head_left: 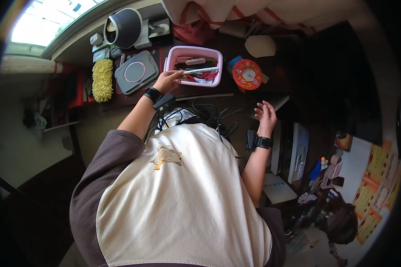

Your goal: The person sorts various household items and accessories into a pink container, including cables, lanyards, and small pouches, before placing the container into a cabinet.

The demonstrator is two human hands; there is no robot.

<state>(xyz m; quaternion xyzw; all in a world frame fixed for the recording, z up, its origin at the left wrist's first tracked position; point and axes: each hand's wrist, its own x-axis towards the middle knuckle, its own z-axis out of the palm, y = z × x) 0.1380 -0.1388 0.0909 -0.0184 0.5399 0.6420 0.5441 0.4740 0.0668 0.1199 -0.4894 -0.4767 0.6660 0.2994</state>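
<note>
My left hand (168,81) is at the near left corner of a pink plastic basket (194,48). Between its fingers is a slim white pen-shaped stick (202,70), which points right across the basket's opening. Inside the basket lie a pink item (195,61) and several mixed small things, some red, that I cannot make out. My right hand (266,116) hovers off the desk's near edge to the right, fingers loosely bent and apart, with nothing in it. Each wrist wears a black band.
Left of the basket are a grey-green case (137,72) with a pink ring and a fuzzy yellow duster (103,80). A dark visor (124,28) stands behind them. A round red container (247,74) sits right of the basket. Black cables (205,110) hang between my arms.
</note>
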